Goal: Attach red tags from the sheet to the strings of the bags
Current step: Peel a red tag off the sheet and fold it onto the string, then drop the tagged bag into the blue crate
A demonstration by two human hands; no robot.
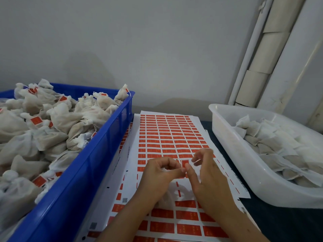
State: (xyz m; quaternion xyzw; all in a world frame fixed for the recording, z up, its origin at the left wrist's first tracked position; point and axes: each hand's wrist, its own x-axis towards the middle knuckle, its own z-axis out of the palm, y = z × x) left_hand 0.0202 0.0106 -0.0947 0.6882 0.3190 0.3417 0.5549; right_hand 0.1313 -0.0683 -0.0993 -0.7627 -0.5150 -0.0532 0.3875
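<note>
A white sheet [167, 137] with rows of red tags lies on the table in front of me. Both hands meet just above it. My left hand [160, 175] has its fingers curled, and thumb and forefinger pinch a bag's string at its white neck. My right hand [208, 179] pinches a single red tag [185, 163] against the left fingertips, its other fingers loosely raised. The white bag [167, 198] lies blurred under my left hand on the sheet. The string itself is too thin to make out.
A blue crate [97, 159] on the left is heaped with white bags that carry red tags. On the right a white plastic tub [232, 151] holds bags without tags. More tag sheets [185, 226] lie underneath, near me. A grey wall stands behind.
</note>
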